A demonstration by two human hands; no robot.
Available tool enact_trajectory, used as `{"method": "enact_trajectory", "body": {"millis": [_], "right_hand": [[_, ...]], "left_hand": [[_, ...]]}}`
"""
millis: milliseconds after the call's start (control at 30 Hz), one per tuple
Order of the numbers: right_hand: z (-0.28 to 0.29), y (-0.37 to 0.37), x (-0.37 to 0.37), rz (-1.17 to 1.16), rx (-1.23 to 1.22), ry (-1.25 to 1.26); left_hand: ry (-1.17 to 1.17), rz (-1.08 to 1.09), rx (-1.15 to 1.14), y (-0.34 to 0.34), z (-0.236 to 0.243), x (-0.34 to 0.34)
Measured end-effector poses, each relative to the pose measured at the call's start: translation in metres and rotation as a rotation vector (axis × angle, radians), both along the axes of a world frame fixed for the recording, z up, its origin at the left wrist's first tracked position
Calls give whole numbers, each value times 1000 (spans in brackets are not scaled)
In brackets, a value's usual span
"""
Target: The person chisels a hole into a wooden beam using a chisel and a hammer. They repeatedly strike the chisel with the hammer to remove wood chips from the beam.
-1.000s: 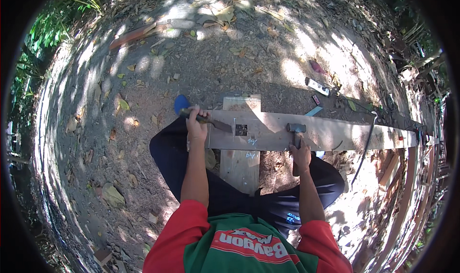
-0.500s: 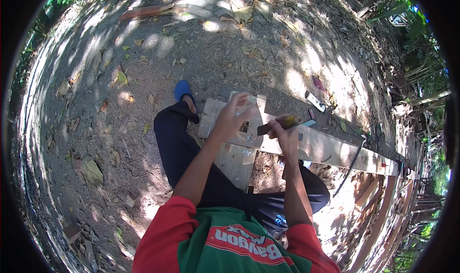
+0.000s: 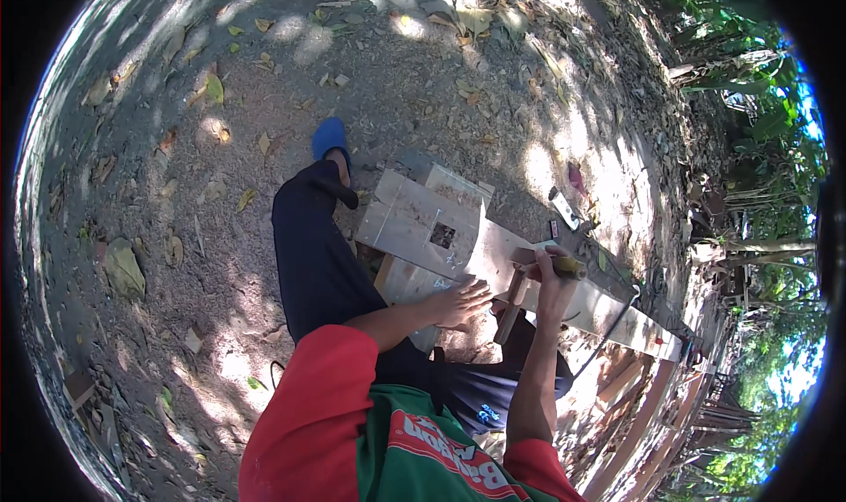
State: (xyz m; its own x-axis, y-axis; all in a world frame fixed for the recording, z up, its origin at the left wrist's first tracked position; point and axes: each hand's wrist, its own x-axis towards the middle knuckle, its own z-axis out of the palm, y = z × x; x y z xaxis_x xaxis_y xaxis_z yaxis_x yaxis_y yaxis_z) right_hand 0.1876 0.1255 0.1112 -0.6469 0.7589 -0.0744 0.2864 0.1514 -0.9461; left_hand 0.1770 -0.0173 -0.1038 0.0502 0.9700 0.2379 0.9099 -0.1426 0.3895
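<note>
Left hand flat, fingers spread, on plank; right hand (raised) grips mallet.

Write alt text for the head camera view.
Seen from above, a person's right hand grips a chisel upright on a long wooden plank, beside a wooden-handled hammer. The left hand rests flat on the wood, over leaf-strewn dirt ground.

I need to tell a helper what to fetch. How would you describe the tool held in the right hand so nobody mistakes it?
Find the long pale plank lying slantwise over the dirt. Near its middle the right hand grips a yellowish stick-like piece, and just below the fingers hangs the hammer. Its brown wooden handle slanting down off the plank's edge sets it apart from the flat boards around it.
</note>
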Motion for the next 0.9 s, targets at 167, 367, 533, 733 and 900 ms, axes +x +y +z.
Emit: {"method": "enact_trajectory", "body": {"millis": [167, 367, 533, 733, 900], "right_hand": [[19, -1, 3, 1, -22, 37], [-8, -19, -13, 59, -164, 70], [-60, -43, -40, 225, -211, 112], [-85, -50, -55, 338, -66, -89], [-64, -93, -89, 467, 394, -333]], "left_hand": [[-25, 128, -47, 9, 1, -53], [48, 804, -152, -45, 43, -198], [-280, 1334, 60, -67, 63, -211], [-561, 1309, -34, -64, 68, -153], [-609, 1281, 100, -70, 67, -151]]}}
